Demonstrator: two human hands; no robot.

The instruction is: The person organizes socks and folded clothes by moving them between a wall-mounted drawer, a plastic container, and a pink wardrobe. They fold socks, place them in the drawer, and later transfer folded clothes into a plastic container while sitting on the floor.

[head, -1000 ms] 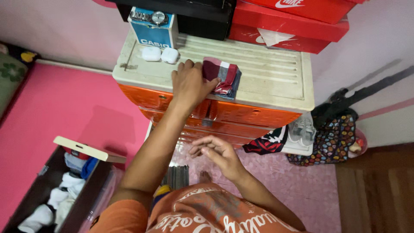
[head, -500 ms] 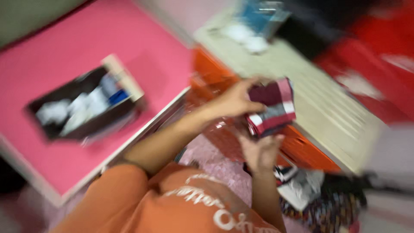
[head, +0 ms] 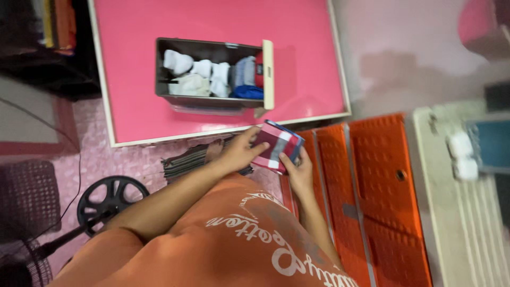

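The person's left hand (head: 240, 153) and right hand (head: 299, 171) together grasp a folded cloth (head: 277, 147), checked in maroon, white and blue, each hand clasping one side of it in front of the orange shirt (head: 234, 239). The cloth is held in the air, just over the edge where the pink mattress (head: 212, 21) meets the orange drawer unit (head: 372, 196).

On the mattress, well above the hands in the view, lies a dark drawer (head: 212, 72) pulled free, with a cream front panel (it holds rolled white socks and a few blue and red pieces). The mattress has a pale border and rests on a floor of pink patterned tiles (head: 95, 159). A stack of dark folded cloth (head: 186, 162) lies on the floor just beside the left forearm. To the left stand a black fan base (head: 111, 199) and a dark woven basket (head: 26, 196). The drawer unit's cream top (head: 451, 212) carries two small white cases (head: 461, 154) near a blue box (head: 494, 143).
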